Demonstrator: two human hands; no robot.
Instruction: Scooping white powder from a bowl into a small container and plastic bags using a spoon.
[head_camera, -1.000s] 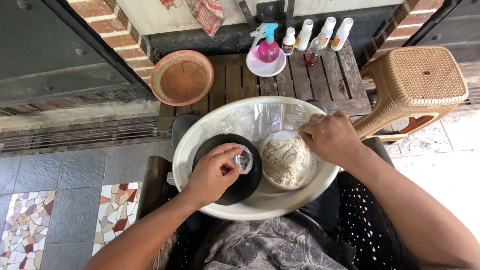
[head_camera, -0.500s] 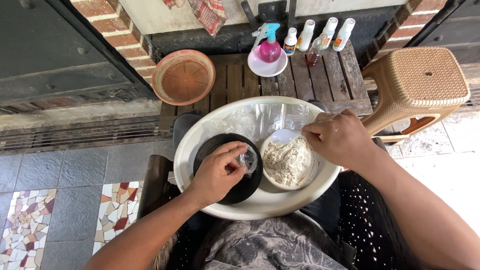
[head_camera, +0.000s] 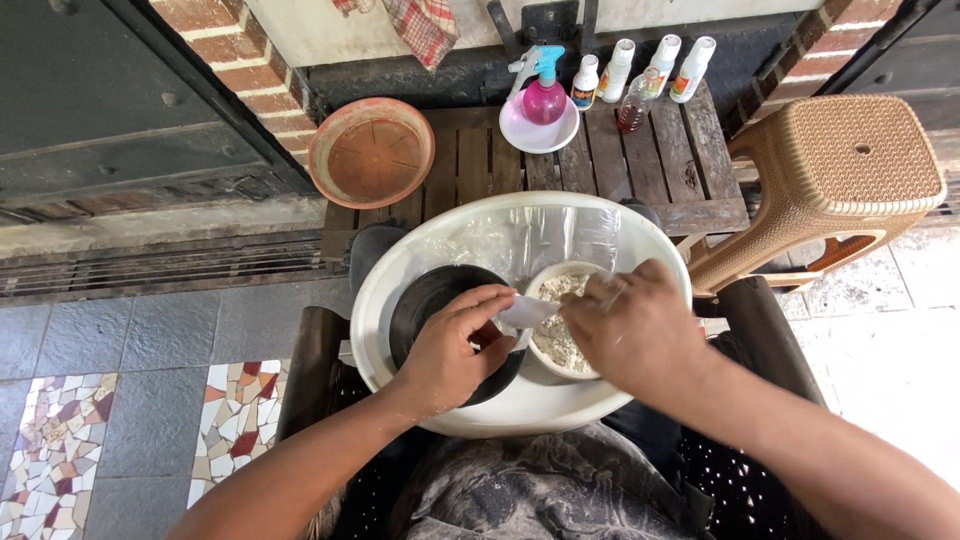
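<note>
— What is in hand, starting from the lap?

— A wide white basin (head_camera: 400, 262) rests on the person's knees. In it a black pot (head_camera: 425, 300) sits to the left and a small bowl (head_camera: 545, 275) of pale, crumbly powder to the right, the two touching. The left hand (head_camera: 450, 345) pinches a small whitish packet (head_camera: 525, 312) by thumb and fingertips, holding it just over the near-left rim of the bowl.

— And the other hand?

— The right hand (head_camera: 635, 330) is curled over the bowl, its fingertips right at the packet's far end. Its own knuckles hide them, so I cannot tell whether it grips the packet or only touches it (it may be tearing or steadying it).

— Which step is that?

— Handling the packet over the powder, I judge: both hands meet on it. The next move calls for keeping the packet above the bowl and not the pot, with a firm pinch on so flimsy a thing.

— Beyond the basin?

— A slatted wooden table (head_camera: 680, 170) with a terracotta saucer (head_camera: 371, 152) at its left, a pink spray bottle (head_camera: 543, 95) in a white dish, and a row of small white bottles (head_camera: 665, 62). A tan stool (head_camera: 850, 165) stands to the right, and a checked cloth (head_camera: 425, 25) hangs farthest off.

— What has changed?

— Half a second ago the left hand held the packet over the black pot and the right sat at the bowl's far rim. Now the packet has come right to the bowl, and the right hand has closed in on it.
</note>
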